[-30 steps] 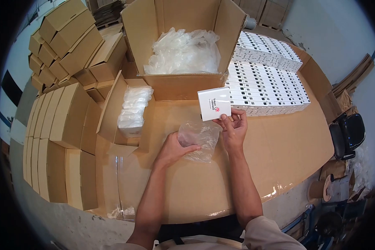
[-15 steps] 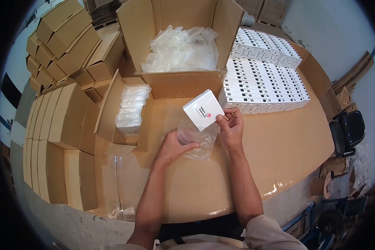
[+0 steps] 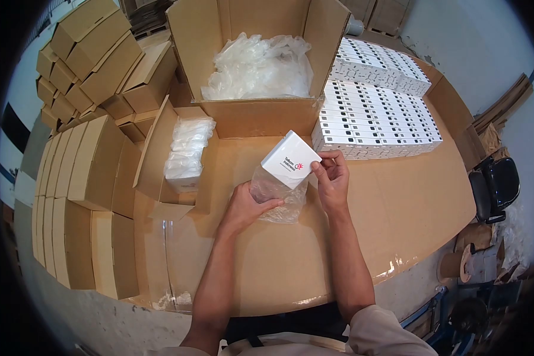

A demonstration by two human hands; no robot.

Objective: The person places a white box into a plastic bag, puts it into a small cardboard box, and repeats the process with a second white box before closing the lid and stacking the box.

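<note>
Bench [image 3: 397, 207], head view: rounded top covered with brown cardboard sheeting, seen from above, with both forearms reaching in from the near edge.

Right hand [image 3: 332, 178]: fingers clenched on the right-hand corner of a small white square cardboard box [image 3: 289, 160] with a red logo and dark print on its upper face. The white box is held tilted, off the surface, over the middle of the bench. Its lower edge sits at the open mouth of the bag; whether it is already inside cannot be told.

Left hand [image 3: 243, 207]: grasping a thin clear plastic bag [image 3: 279, 202] by its left side, thumb across the film. The bag's lower part lies crumpled on the bench between the two hands.

Large open brown carton [image 3: 255, 121]: middle of the far edge, flaps raised, filled with crumpled clear plastic bags [image 3: 258, 59].

Block of stacked white boxes [image 3: 374, 113]: far right corner, just beside the large carton, packed in close rows with a second tier at the back.

Small open brown carton [image 3: 160, 148]: left of the hands, flap up, holding a row of bagged white boxes [image 3: 187, 148].

Closed brown cartons [image 3: 89, 160]: ranked along the left edge and piled at the far left corner.

Black chair [image 3: 495, 187]: on the floor beyond the right edge.
</note>
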